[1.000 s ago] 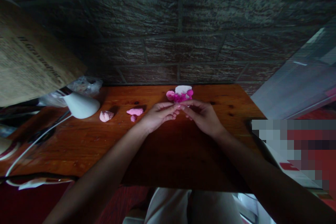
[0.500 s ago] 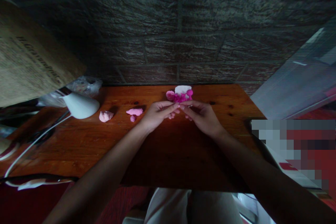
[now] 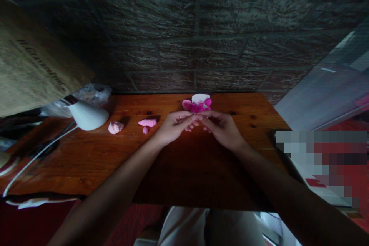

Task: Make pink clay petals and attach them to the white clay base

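My left hand (image 3: 173, 127) and my right hand (image 3: 224, 127) meet above the wooden table, thumbs and fingertips pinched together. Whatever lies between the fingertips is too small and covered to make out. Just beyond them is a bright magenta clay-like shape (image 3: 198, 107) with a round knob (image 3: 208, 102) at its right. A pale pink round piece (image 3: 187, 104) sits at its left, and a flat white piece (image 3: 201, 98) is behind. Left of my hands lie a longish pink clay-like lump (image 3: 147, 122), a small pink ball (image 3: 145, 130) and a paler pink lump (image 3: 116, 127).
A white cone-shaped thing (image 3: 90, 115) with a white cord (image 3: 40, 157) lies on the left of the wooden table (image 3: 100, 161). Near it are a clear plastic bag (image 3: 95, 94) and a large printed brown paper bag (image 3: 37, 57). A dark block wall (image 3: 178, 57) stands behind.
The fingertips have shifted very slightly, still pinched together. A tiny pinkish spot between them earlier is now harder to see. The pieces on the table have stayed in place.
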Action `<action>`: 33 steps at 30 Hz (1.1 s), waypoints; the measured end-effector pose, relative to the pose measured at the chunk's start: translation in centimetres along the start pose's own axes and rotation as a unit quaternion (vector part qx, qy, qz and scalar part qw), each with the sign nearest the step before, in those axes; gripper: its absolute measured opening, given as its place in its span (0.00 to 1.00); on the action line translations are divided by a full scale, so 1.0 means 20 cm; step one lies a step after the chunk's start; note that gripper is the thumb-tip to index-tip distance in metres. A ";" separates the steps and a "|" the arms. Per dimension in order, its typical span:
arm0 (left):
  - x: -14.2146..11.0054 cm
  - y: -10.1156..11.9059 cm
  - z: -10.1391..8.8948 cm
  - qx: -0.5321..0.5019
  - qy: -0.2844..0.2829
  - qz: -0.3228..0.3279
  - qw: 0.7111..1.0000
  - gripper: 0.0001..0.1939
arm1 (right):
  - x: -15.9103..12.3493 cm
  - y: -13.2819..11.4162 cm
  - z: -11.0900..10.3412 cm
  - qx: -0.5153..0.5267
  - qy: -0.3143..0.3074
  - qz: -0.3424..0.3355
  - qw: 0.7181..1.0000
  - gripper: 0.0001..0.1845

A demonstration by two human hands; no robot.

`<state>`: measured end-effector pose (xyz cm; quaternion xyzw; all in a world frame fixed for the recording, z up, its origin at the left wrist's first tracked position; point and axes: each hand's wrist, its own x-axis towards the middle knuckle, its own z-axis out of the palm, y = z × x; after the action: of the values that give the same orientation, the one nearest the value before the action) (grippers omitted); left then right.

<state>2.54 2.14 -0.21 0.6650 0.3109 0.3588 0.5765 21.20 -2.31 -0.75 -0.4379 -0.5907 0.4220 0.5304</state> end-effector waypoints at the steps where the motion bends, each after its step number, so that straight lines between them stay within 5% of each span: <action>1: 0.00 0.00 0.00 0.001 -0.002 0.000 1.000 0.15 | 0.00 0.00 0.00 -0.001 0.000 0.001 1.000 0.19; 16: 0.00 -0.02 0.01 0.015 -0.001 0.000 1.000 0.21 | 0.00 -0.01 0.00 -0.013 -0.008 -0.001 1.000 0.21; 24: 0.00 0.00 0.02 0.050 0.023 0.056 0.997 0.16 | 0.01 -0.03 0.00 -0.021 0.006 0.011 1.000 0.24; 33: -0.01 0.01 0.01 0.054 0.034 0.024 0.998 0.14 | 0.00 -0.04 0.00 -0.009 0.010 0.008 1.000 0.22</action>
<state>2.65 1.93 -0.10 0.6901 0.3329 0.3773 0.5202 21.10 -2.42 -0.06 -0.4512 -0.5854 0.4164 0.5295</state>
